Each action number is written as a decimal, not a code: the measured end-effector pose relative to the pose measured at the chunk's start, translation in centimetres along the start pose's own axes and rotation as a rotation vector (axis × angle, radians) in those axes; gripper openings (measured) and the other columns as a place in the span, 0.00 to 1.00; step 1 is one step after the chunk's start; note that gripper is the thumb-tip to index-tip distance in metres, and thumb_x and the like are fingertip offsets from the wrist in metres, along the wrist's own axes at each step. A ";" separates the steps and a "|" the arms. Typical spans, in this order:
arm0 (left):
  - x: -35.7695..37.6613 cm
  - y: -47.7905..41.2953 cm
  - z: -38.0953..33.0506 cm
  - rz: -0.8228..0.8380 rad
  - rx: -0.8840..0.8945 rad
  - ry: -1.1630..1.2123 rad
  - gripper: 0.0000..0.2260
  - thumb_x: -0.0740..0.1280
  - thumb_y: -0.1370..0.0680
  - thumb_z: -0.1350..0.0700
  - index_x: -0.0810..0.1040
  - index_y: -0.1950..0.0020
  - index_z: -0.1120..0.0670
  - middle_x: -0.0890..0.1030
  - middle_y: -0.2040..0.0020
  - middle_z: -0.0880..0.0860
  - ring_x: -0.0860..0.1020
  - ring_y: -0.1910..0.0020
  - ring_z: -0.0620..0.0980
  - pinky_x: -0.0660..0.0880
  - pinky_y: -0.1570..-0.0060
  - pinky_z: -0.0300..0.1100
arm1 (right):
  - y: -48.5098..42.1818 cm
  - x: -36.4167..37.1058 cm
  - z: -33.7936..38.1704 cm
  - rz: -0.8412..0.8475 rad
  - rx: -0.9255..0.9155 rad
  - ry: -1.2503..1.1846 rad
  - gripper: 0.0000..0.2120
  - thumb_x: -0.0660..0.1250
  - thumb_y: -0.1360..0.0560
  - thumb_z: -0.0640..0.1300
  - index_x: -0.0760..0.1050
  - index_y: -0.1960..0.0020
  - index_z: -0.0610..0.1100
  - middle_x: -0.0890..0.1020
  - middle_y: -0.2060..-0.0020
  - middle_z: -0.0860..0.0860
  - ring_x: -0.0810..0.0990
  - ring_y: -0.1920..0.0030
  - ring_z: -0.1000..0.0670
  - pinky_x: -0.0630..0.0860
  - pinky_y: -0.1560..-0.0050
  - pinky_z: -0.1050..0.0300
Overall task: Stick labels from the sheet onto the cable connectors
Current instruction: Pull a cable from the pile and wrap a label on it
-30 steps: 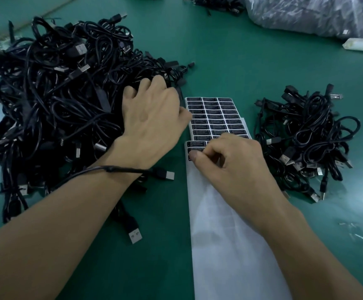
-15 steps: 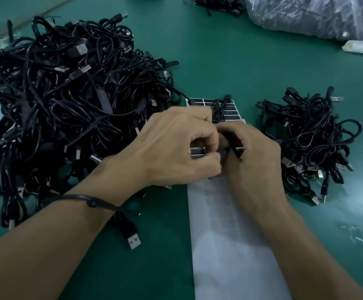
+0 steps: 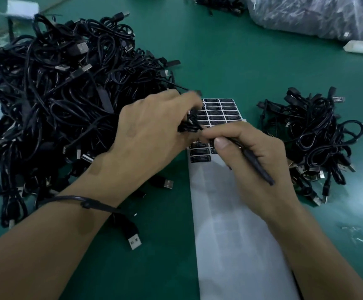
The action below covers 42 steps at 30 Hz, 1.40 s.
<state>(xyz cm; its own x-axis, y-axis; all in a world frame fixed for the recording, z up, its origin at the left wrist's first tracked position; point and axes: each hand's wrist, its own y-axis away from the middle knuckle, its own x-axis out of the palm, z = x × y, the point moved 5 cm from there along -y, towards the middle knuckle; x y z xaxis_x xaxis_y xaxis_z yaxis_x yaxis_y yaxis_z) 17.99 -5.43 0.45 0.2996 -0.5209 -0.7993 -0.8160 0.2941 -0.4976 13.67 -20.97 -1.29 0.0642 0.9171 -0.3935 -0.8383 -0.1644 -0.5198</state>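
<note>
Left hand (image 3: 154,135) gripping coiled cable (image 3: 190,125), right hand (image 3: 247,180) pinching its connector (image 3: 263,174) — above label sheet (image 3: 226,111)

Glossy paper sheet (image 3: 237,245), matt blk rubbery cables (image 3: 63,100).

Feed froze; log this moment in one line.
left hand: grips coiled black cable | right hand: pinches slim black connector | white label sheet: partly peeled
</note>
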 end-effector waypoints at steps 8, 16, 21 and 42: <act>-0.8 -0.3 0.0 -0.046 0.093 0.013 0.09 0.76 0.27 0.47 0.82 0.51 0.49 0.79 0.58 0.46 0.78 0.58 0.53 0.75 0.62 0.48 | 0.0 -1.1 -1.4 -0.224 0.161 0.106 0.09 0.64 0.19 0.40 0.81 0.44 0.49 0.86 0.57 0.59 0.85 0.55 0.56 0.81 0.53 0.60; -0.1 -0.1 -1.0 0.055 0.306 0.097 0.09 0.67 0.20 0.48 0.83 0.51 0.52 0.83 0.55 0.47 0.77 0.54 0.52 0.75 0.53 0.54 | 0.1 -2.2 -1.9 -0.339 0.298 0.134 0.13 0.64 0.19 0.41 0.79 0.54 0.58 0.85 0.60 0.57 0.84 0.63 0.51 0.82 0.61 0.53; -0.9 0.1 -1.5 -0.109 0.327 0.079 0.09 0.61 0.17 0.53 0.78 0.50 0.56 0.80 0.59 0.49 0.75 0.61 0.53 0.72 0.58 0.53 | 0.1 -2.3 -2.3 -0.383 0.384 0.057 0.11 0.65 0.18 0.41 0.80 0.55 0.54 0.85 0.62 0.56 0.84 0.68 0.52 0.76 0.69 0.62; -0.3 -0.5 1.1 -0.103 -0.086 0.563 0.09 0.72 0.21 0.51 0.81 0.57 0.55 0.80 0.66 0.46 0.75 0.69 0.43 0.70 0.66 0.31 | -0.5 -1.0 -0.5 -0.172 0.139 -0.092 0.03 0.71 0.22 0.43 0.83 0.53 0.50 0.84 0.64 0.52 0.79 0.65 0.54 0.74 0.62 0.62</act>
<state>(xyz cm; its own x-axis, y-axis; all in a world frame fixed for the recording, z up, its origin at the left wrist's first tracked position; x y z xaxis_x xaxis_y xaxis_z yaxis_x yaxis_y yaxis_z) 18.81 -4.56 0.56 0.0893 -0.8964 -0.4342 -0.8408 0.1658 -0.5153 14.30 -21.99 -1.01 0.1677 0.9577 -0.2340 -0.8862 0.0425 -0.4614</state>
